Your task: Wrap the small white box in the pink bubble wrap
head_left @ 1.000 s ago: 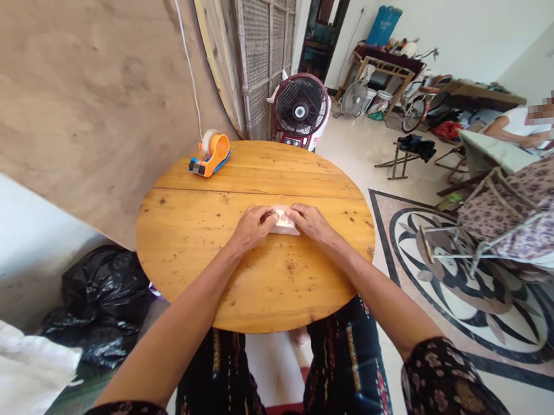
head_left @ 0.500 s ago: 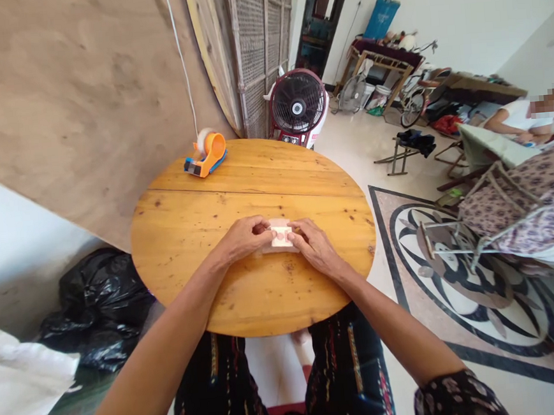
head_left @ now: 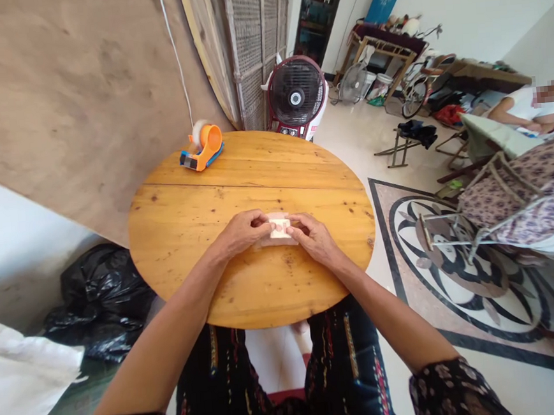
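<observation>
Between my two hands, a small white rectangular piece with pinkish marks [head_left: 279, 228] is pinched at its left and right ends. My left hand [head_left: 246, 231] closes thumb and fingers on its left end. The right end is gripped by my right hand [head_left: 312, 235], thumb on top. Under the piece lies a pale, clear-looking sheet or wrapper [head_left: 282, 241], whose edges show above and below it. What exactly the white piece is, I cannot make out. Both hands rest over the middle of the round wooden table [head_left: 259, 292].
An orange and blue tape dispenser [head_left: 205, 146] stands at the table's far left edge. A fan [head_left: 296, 97] is beyond the table. Black plastic bags [head_left: 104, 298] lie on the left. At right are a folding stool [head_left: 406, 141] and a seated person [head_left: 521, 111] at another table.
The view has shifted slightly, so the table sits a little higher in the picture. Both hands keep hold of the white piece in nearly the same pose.
</observation>
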The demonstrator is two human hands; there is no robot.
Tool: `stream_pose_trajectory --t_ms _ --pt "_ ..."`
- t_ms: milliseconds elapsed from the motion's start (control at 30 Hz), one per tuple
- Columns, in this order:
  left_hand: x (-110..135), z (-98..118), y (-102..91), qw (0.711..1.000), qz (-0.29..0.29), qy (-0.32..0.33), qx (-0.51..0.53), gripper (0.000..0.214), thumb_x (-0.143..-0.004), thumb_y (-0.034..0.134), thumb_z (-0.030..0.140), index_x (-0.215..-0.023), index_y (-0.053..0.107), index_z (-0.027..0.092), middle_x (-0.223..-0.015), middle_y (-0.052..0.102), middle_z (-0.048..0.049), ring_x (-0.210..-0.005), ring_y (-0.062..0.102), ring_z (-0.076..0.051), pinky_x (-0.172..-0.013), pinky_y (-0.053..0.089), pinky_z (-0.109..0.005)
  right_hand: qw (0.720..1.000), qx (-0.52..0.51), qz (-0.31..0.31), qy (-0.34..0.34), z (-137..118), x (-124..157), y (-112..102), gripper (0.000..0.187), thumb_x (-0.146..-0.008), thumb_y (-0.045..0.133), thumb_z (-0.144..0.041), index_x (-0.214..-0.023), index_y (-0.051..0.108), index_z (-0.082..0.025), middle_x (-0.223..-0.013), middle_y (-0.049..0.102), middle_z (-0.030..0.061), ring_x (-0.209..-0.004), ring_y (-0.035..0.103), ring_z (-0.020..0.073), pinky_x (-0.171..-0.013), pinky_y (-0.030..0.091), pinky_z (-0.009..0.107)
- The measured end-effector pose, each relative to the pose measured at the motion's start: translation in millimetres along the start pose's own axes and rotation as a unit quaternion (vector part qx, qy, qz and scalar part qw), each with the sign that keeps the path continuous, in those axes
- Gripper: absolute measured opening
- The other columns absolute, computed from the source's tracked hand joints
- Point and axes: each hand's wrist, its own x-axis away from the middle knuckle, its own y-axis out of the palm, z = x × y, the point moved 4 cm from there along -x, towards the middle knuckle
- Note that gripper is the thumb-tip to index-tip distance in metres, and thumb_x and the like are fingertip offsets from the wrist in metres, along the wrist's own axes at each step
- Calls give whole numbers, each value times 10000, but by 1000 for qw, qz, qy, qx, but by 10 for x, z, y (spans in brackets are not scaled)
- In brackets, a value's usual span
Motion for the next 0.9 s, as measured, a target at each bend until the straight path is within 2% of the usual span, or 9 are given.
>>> stream_pose_trajectory --t_ms 167,333,433,533,633,733,800,900 --pt "3 -33 18 1000 -1 16 7 330 -788 565 467 -822 661 153 -705 595 1 -639 485 -137 -580 344 -255 1000 10 -3 -20 8 26 5 331 -894 548 -403 -1135 656 -204 -1085 694 61 -944 634 187 -868 480 320" --pt "-3 -38 26 1000 -10 25 15 372 -786 572 499 -862 660 146 -745 609 -6 -674 504 -146 -613 363 -256 998 64 4 -27 -33 41 19 339 -912 521 -372 -1181 648 -207 -1161 686 77 -1046 629 210 -947 462 350" --pt "2 -38 32 999 -15 20 25 373 -789 567 501 -866 662 148 -727 599 -2 -663 496 -144 -599 354 -249 996 83 25 -24 -59 78 19 359 -911 519 -365 -1212 632 -206 -1180 681 86 -1063 628 218 -967 457 362" --pt "7 -34 35 999 -13 14 28 368 -794 567 496 -866 665 149 -728 599 -1 -658 498 -141 -597 352 -247 998 56 7 -15 -41 63 -16 382 -913 514 -394 -1229 622 -208 -1174 682 77 -1049 633 213 -946 471 356" --pt "14 -26 40 999 -14 4 34 368 -788 581 502 -873 662 153 -731 609 0 -656 512 -142 -595 358 -247 1000 2 -17 -9 40 -94 -107 372 -933 461 -429 -1154 662 -208 -1092 702 59 -984 646 198 -890 492 338" --pt "18 -17 34 1000 -13 1 28 360 -788 583 505 -856 655 159 -712 603 6 -638 510 -139 -579 348 -244 1000 -5 2 13 162 -384 -224 297 -851 578 -373 -1050 691 -185 -997 706 56 -878 644 184 -841 496 334" --pt "15 -18 25 1000 -10 0 21 348 -792 581 492 -854 659 158 -713 600 7 -639 504 -138 -579 341 -244 998 8 -54 31 221 -575 -220 315 -769 657 -312 -1048 688 -169 -963 692 54 -816 624 167 -790 493 318" --pt "5 -20 21 1000 -13 0 21 339 -793 581 470 -879 675 156 -736 611 3 -654 505 -139 -594 345 -246 990 18 -134 39 246 -756 -162 464 -695 710 -275 -1141 649 -162 -951 667 47 -736 579 134 -689 475 278"
